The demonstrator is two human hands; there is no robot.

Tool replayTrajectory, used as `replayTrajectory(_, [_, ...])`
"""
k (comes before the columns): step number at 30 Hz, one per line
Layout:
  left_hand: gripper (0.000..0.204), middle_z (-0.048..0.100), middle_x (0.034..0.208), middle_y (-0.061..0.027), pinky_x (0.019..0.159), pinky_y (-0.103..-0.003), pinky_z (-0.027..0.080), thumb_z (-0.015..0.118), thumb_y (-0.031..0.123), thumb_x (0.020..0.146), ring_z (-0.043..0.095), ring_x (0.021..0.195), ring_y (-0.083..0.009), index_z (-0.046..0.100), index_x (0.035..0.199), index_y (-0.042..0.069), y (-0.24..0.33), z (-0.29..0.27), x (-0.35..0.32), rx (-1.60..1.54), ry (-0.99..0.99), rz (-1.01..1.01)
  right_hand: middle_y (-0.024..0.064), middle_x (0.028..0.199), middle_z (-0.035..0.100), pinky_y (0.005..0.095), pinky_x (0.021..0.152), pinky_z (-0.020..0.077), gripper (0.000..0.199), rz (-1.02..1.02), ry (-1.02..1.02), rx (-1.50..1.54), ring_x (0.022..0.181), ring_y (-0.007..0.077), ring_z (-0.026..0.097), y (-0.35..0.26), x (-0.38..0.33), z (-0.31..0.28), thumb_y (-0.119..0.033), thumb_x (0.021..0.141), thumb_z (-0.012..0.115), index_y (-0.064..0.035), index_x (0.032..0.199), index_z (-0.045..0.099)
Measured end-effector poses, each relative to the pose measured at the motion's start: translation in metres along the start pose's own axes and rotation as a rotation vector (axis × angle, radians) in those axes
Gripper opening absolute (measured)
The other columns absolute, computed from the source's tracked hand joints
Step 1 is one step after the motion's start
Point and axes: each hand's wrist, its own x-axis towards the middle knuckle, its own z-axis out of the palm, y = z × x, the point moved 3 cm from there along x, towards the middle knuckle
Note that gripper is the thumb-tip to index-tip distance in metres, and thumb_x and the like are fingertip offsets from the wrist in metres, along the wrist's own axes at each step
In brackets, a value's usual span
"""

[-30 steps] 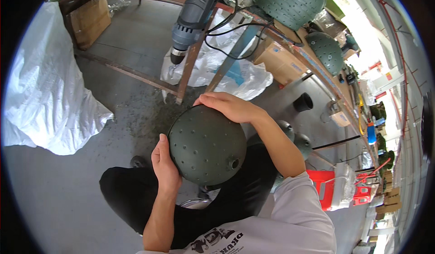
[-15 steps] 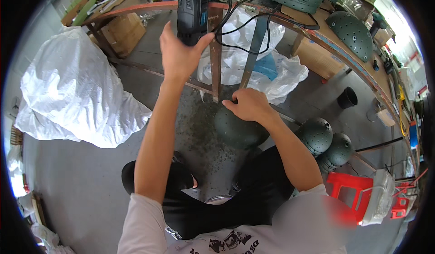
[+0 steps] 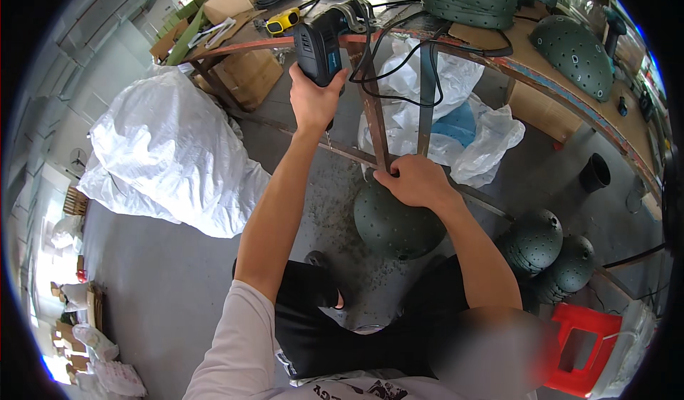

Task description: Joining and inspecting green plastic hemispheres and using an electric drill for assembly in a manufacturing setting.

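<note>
My left hand (image 3: 315, 106) reaches up to a black power drill (image 3: 319, 52) fixed at the bench edge, with its thumb and fingers around the lower body. Below that hand the dark tip and a thin bit (image 3: 328, 138) show, pointing down. With my right hand (image 3: 422, 182) I grip a dark green, helmet-like dome shell (image 3: 399, 225) by its upper edge. Small holes dot the shell, which hangs rounded side toward me above the floor, just in front of my knees. The fingers beyond its edge are partly hidden.
Stacked green shells (image 3: 470, 1) and a single shell (image 3: 573, 58) sit on the curved bench (image 3: 524, 68). More shells (image 3: 534, 239) stand low at right beside a red stool (image 3: 581, 350). A white sack (image 3: 171, 157) lies left; black cable (image 3: 399, 97) loops off the bench.
My left hand has gone from spread fingers beside the drill to closing around its lower body. My right hand still holds the shell. The whole view has shifted.
</note>
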Motion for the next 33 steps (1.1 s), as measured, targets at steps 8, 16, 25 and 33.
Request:
replayTrajectory(8, [0.074, 0.068, 0.097, -0.0258, 0.079, -0.045, 0.053, 0.084, 0.039, 0.072, 0.068, 0.088, -0.0419, 0.043, 0.117, -0.004, 0.000, 0.001, 0.000, -0.019, -0.004, 0.003, 0.0191, 0.097, 0.072, 0.0454, 0.086, 0.0530, 0.049, 0.000, -0.048, -0.022, 0.096, 0.0362, 0.069, -0.005, -0.007, 0.000, -0.048, 0.091, 0.058, -0.0024, 0.097, 0.074])
replayTrajectory(16, [0.075, 0.068, 0.098, -0.0255, 0.080, -0.045, 0.052, 0.084, 0.039, 0.073, 0.068, 0.091, -0.0414, 0.043, 0.118, -0.004, 0.000, -0.004, 0.001, -0.020, 0.008, 0.019, 0.0189, 0.101, 0.072, 0.0454, 0.088, 0.0523, 0.049, -0.015, -0.050, -0.018, 0.099, 0.0357, 0.068, -0.003, 0.000, 0.005, -0.048, 0.091, 0.057, -0.0025, 0.099, 0.074])
replayTrajectory(25, [0.077, 0.067, 0.100, -0.0255, 0.081, -0.045, 0.052, 0.084, 0.039, 0.072, 0.067, 0.092, -0.0424, 0.043, 0.121, -0.003, -0.002, -0.001, 0.000, -0.037, 0.020, 0.025, 0.0164, 0.089, 0.073, 0.0416, 0.082, 0.0536, 0.051, -0.022, 0.090, 0.106, 0.087, 0.0336, 0.070, 0.016, 0.031, 0.003, -0.052, 0.087, 0.062, -0.0023, 0.094, 0.075])
replayTrajectory(33, [0.076, 0.068, 0.101, -0.0244, 0.080, -0.046, 0.052, 0.083, 0.040, 0.074, 0.067, 0.093, -0.0427, 0.044, 0.125, 0.000, 0.004, 0.007, -0.005, -0.043, 0.022, -0.001, 0.0118, 0.109, 0.066, 0.0352, 0.084, 0.0519, 0.045, -0.161, 0.540, 1.756, 0.095, 0.0223, 0.065, 0.161, 0.067, -0.011, -0.037, 0.097, 0.057, -0.0006, 0.123, 0.061])
